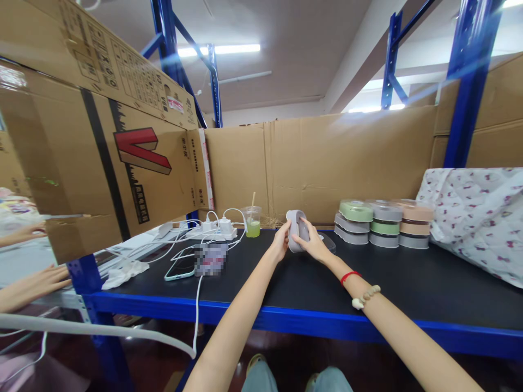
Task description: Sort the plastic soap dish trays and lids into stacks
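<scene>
A grey plastic container [296, 216] with rounded ends is held up above the black tabletop, tilted on its side. My left hand [281, 240] grips its left edge, fingers partly hidden behind it. My right hand [315, 245] holds it from the right, with the thumb and fingers over its open face. Just behind my right hand a clear plastic lid or tray [329, 243] lies on the table, partly covered. To the right stand three stacks of similar containers: a green-topped stack [355, 211], a grey-topped stack [385, 212] and a peach-topped stack [415, 212].
A cup of green drink [253, 227] with a straw stands at the back, beside a power strip [223, 231] with tangled cables. A phone [180, 268] lies at left. A large carton [93, 152] walls the left side; a patterned cloth [478, 218] bulges at right. Another person's hand [41, 283] shows far left.
</scene>
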`<state>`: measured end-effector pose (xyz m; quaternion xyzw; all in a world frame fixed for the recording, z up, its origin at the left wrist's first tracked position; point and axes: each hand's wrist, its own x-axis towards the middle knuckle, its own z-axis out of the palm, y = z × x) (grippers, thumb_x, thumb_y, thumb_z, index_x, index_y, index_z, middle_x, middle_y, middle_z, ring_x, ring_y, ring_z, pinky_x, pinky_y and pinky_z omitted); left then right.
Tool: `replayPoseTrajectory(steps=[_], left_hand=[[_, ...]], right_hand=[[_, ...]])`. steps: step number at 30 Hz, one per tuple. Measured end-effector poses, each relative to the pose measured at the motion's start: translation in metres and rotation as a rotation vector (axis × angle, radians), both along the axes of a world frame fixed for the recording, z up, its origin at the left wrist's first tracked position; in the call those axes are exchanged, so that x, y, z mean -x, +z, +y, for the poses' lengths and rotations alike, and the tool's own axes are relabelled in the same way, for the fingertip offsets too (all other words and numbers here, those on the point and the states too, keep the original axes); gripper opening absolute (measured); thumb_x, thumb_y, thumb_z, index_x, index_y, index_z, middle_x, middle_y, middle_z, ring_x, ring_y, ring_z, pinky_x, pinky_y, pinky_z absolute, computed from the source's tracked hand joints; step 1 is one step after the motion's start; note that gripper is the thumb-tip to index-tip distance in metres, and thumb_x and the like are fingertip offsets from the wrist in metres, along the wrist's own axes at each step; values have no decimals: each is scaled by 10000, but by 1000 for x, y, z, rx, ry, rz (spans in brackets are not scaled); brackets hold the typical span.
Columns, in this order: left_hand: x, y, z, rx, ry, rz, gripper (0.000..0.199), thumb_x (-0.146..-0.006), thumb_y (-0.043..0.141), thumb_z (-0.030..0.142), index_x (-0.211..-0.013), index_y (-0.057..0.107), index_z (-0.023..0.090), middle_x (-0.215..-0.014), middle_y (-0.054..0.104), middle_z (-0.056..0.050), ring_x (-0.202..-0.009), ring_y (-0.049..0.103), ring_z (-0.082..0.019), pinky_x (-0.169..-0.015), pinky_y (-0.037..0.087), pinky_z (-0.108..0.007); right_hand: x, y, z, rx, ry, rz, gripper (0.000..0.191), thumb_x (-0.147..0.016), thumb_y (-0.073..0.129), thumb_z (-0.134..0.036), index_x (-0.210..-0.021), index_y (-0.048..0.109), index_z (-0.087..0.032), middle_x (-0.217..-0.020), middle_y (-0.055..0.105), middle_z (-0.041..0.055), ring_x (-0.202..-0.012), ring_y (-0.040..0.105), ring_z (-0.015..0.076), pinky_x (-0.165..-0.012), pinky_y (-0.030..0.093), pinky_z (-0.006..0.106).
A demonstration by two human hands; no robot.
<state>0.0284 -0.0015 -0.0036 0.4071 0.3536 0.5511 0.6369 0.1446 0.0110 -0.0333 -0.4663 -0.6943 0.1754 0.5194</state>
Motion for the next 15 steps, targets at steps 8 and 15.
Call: replayPoseTrajectory(steps=[8, 15], left_hand=[[5, -1, 2, -24, -53, 14, 296, -794, 535, 383, -954, 631, 152, -908, 647, -49, -812, 581, -152, -707, 421, -248], [3, 0, -3, -6, 2, 49, 267, -829, 498, 394, -875, 601, 152, -855, 613, -48, -719, 538, -123, -661, 395, -224]], right_hand=[[1, 0, 0, 37, 186, 142, 706, -674, 564, -439, -1292, 355, -168, -1310, 457, 148, -1086, 535, 252, -905, 433, 414], [1, -1, 1, 73, 180, 253, 633, -663, 558, -417, -1228, 380, -192, -1116, 582, 104, -856, 591, 205, -757, 464, 345]])
